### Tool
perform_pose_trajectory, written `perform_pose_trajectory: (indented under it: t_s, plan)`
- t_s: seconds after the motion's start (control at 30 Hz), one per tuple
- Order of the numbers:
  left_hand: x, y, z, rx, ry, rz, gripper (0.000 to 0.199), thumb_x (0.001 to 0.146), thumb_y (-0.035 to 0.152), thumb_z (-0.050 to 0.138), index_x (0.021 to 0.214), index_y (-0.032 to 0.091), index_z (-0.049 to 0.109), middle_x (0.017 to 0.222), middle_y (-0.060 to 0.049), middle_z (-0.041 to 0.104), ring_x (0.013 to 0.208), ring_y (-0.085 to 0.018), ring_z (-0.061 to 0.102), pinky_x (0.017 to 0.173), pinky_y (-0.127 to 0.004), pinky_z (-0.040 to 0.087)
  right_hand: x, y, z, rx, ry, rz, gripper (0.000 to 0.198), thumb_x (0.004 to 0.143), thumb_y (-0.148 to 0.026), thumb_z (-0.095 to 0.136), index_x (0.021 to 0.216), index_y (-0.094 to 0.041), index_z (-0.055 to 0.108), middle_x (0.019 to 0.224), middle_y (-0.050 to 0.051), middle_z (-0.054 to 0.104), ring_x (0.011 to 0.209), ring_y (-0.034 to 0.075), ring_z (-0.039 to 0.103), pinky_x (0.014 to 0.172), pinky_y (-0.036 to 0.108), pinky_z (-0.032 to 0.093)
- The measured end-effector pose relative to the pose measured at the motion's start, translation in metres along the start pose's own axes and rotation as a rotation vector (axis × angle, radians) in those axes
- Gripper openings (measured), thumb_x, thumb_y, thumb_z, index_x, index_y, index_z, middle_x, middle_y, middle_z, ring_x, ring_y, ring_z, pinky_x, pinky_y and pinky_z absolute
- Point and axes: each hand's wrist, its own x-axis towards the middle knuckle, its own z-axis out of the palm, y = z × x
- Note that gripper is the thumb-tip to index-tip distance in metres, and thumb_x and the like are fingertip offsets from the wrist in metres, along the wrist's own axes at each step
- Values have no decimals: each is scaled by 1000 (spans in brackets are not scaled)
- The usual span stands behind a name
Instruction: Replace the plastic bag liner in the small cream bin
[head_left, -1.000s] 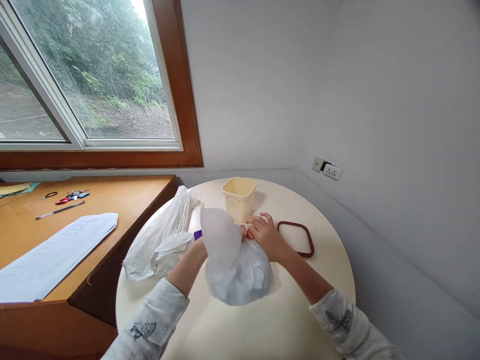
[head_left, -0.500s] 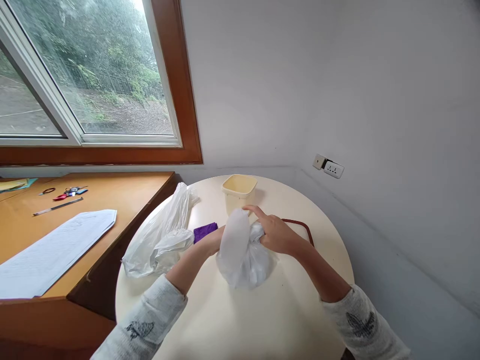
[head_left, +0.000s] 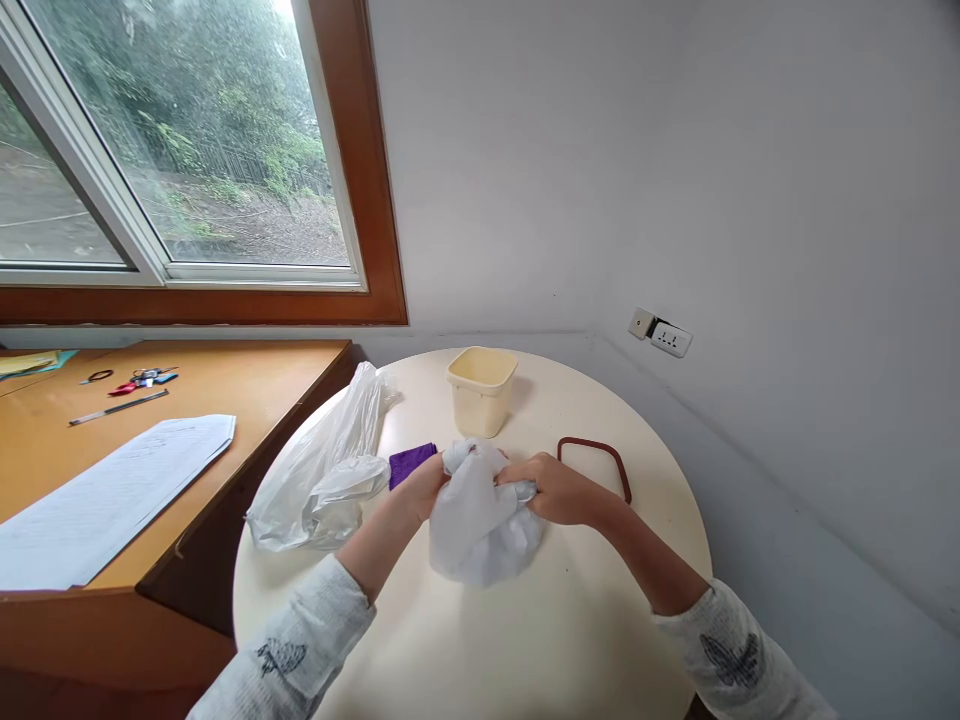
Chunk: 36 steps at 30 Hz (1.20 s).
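A bunched white plastic bag (head_left: 484, 545) is between my hands over the near middle of the round table. My left hand (head_left: 429, 485) grips its upper left side, with the fingers mostly hidden behind the plastic. On the other side, my right hand (head_left: 551, 488) is closed on a gathered part of the bag, and a bit of plastic pokes out of the fist. Just behind the bag stands a cream square bin (head_left: 481, 405). A folded purple cloth (head_left: 410, 464) lies beside my left hand. Right of my right hand lies a brown rounded frame (head_left: 611, 452).
Another crumpled white plastic bag (head_left: 315, 495) covers the left part of the round table (head_left: 480, 650). A wooden desk (head_left: 262, 375) adjoins at left, bearing paper sheets (head_left: 135, 500), a pen (head_left: 118, 408) and keys (head_left: 146, 378). Walls close off the back and right.
My right hand has come down and drawn slightly right, pulling on the bag. The tall loop of plastic has folded lower, uncovering the bin's front and more of the brown frame.
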Motion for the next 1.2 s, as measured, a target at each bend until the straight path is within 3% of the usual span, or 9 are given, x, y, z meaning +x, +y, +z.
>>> perform_pose_trajectory:
  t_s: [0.2,0.33,0.47,0.6,0.73,0.93,1.03,1.13,1.2]
  plan:
    - [11,-14,-5,-157,-278,-57,49,76,26,53,124,14,50,107,-10,64,100,-25,59,85,-31,43,1,2,-2,-86,-17,73,52,55,1,35,91,-22,64,80,-2,64,68,12,52,57,19,34]
    - [9,-18,-5,-195,-292,-45,48,84,27,44,131,20,42,124,-9,54,112,-23,51,93,-35,38,3,-3,1,-333,-1,128,31,58,-5,40,78,-16,62,68,1,60,57,11,46,49,21,26]
    - [6,-14,4,-50,-216,-3,46,86,33,40,132,31,40,137,-2,41,119,-24,44,95,-37,37,5,-10,10,-616,-24,63,17,60,-6,42,63,-14,56,61,3,57,50,10,40,47,25,20]
    - [5,-10,13,206,-72,19,43,83,32,44,125,25,50,121,-4,56,105,-24,53,83,-31,42,4,-17,17,-734,-52,22,17,55,-3,40,57,-15,52,55,2,53,49,10,36,48,27,17]
    - [6,-10,13,136,63,92,38,77,28,45,109,16,62,100,-6,65,91,-23,58,77,-30,43,0,-20,13,-586,6,13,23,54,-3,40,66,-18,52,55,-2,48,50,10,34,48,25,18]
    - [4,-6,10,10,-59,9,46,69,44,49,99,13,64,86,-8,64,84,-25,57,74,-34,43,-3,-7,6,-222,5,182,30,57,-3,35,75,-21,51,65,-4,50,57,10,39,49,20,22]
    - [0,-4,17,246,95,67,42,74,47,54,102,17,63,98,-7,58,89,-23,53,73,-30,42,-2,-1,8,-206,6,251,28,59,-3,36,74,-22,50,64,-4,49,55,10,39,48,20,21]
    - [-3,-1,24,607,309,187,34,71,46,63,89,17,68,102,-6,51,91,-20,49,72,-26,41,1,1,11,-273,22,284,29,60,-3,38,76,-22,53,61,-4,49,53,10,38,48,21,22]
    - [-4,1,25,620,299,195,32,71,46,63,79,15,69,95,-6,52,83,-18,49,68,-25,41,3,1,12,-322,22,305,31,61,-3,40,80,-23,56,64,-2,52,55,11,41,50,21,23]
